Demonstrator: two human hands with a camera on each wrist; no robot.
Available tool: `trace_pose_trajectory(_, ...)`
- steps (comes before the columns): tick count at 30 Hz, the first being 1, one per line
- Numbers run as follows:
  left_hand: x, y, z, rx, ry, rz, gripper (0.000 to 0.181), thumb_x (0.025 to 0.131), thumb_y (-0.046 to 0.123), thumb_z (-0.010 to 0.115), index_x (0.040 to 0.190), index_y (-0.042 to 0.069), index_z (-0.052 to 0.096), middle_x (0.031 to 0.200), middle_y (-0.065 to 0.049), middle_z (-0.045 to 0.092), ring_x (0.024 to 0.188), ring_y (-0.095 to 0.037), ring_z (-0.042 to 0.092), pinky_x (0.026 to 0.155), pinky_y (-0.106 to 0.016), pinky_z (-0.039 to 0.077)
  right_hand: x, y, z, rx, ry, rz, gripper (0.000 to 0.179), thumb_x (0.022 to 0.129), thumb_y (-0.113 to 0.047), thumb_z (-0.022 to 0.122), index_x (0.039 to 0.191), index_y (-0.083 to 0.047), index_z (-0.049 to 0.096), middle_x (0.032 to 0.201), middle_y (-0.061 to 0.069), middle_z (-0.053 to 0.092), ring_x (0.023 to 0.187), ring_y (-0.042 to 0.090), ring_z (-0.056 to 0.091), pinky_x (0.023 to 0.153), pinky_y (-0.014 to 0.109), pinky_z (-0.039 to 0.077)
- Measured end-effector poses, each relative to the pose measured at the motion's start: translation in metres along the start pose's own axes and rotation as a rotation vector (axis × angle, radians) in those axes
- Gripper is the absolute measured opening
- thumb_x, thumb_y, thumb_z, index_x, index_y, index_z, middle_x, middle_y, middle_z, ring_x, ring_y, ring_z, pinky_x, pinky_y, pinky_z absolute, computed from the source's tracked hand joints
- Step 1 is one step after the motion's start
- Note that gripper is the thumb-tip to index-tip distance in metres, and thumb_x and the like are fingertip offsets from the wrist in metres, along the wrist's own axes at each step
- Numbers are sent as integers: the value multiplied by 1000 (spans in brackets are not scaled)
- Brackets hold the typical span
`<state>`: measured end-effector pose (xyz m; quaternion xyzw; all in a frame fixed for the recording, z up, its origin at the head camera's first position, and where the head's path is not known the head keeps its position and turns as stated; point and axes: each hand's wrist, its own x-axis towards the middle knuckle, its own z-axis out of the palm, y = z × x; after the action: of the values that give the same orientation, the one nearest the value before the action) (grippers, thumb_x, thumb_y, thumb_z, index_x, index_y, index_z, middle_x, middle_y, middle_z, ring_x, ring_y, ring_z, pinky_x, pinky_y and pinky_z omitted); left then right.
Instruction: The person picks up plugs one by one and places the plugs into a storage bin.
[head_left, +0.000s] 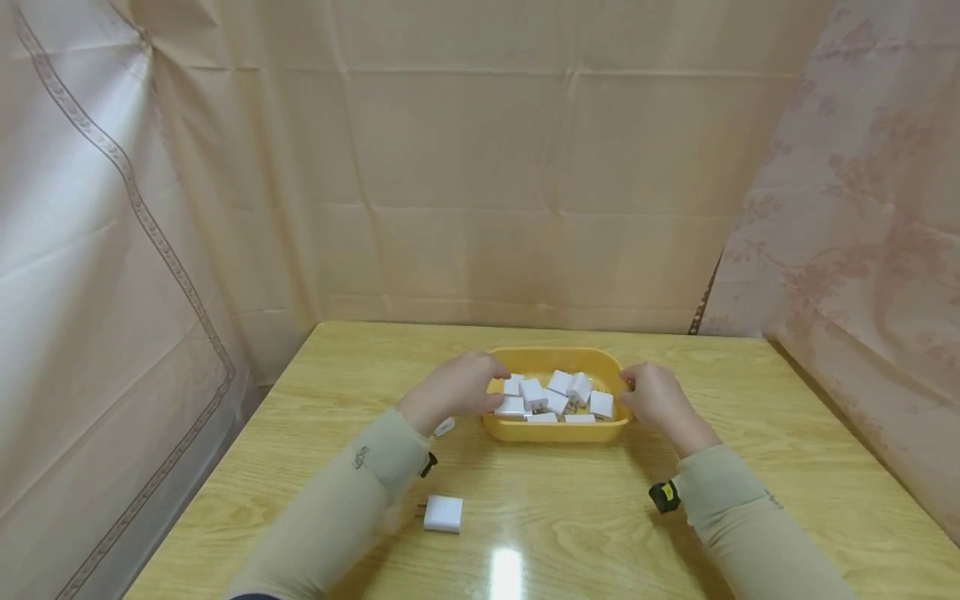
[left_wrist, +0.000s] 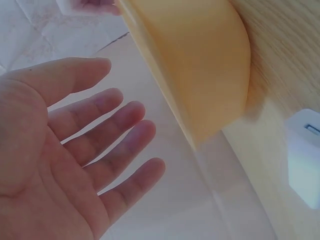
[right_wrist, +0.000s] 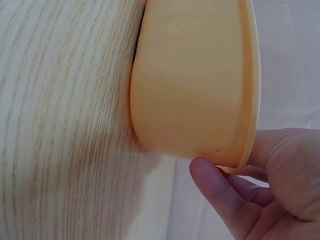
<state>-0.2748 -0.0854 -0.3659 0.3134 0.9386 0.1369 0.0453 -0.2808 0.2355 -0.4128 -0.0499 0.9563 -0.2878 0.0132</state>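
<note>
A yellow plastic basin [head_left: 555, 432] stands on the table with several white charger plugs [head_left: 533, 393] in it. At its right end, my right hand [head_left: 660, 398] grips the rim, thumb low on the outer wall and fingers at the lip in the right wrist view. My left hand [head_left: 459, 385] is at the left end, its fingertips overlapping the rim in the head view. In the left wrist view its fingers [left_wrist: 135, 187] are spread, extended and apart from the basin wall [left_wrist: 205, 65], with nothing held.
One white charger [head_left: 443, 513] lies on the wooden table [head_left: 570, 525] in front of the basin, prongs to the left. Another white piece [head_left: 445, 427] shows partly behind my left wrist. Beige cloth [head_left: 480, 183] hangs behind the table and at both sides.
</note>
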Motion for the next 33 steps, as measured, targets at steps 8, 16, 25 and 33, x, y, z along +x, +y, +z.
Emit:
trace_pose_trajectory(8, -18, 1, 0, 34, 31, 24, 39, 96, 23, 68, 132, 8, 68, 134, -5, 64, 128, -26, 56, 105, -43, 46, 1, 0, 0, -1, 3, -1, 43, 91, 4, 59, 132, 16, 56, 109, 26, 66, 66, 19, 61, 55, 29, 54)
trace_pose_trajectory(16, -31, -4, 3, 35, 57, 31, 40, 96, 25, 71, 133, 10, 67, 135, -6, 63, 127, -25, 56, 107, -43, 44, 0, 2, 1, -2, 10, -16, 43, 91, 5, 59, 131, 16, 57, 109, 26, 66, 64, 18, 61, 54, 30, 54)
trace_pose_trajectory(25, -48, -9, 7, 26, 80, 56, 37, 95, 24, 72, 128, 9, 70, 128, -6, 66, 119, -24, 61, 102, -42, 48, 0, 2, 1, 1, 18, -27, 41, 90, 4, 59, 129, 16, 59, 104, 24, 66, 62, 18, 59, 53, 30, 53)
trace_pose_trajectory(33, -64, -12, 10, 37, 109, 99, 37, 93, 22, 74, 128, 10, 71, 124, -6, 67, 114, -22, 63, 99, -41, 50, -1, 0, 1, -7, 13, -10, 41, 92, 4, 60, 131, 16, 58, 113, 29, 65, 65, 19, 60, 53, 29, 53)
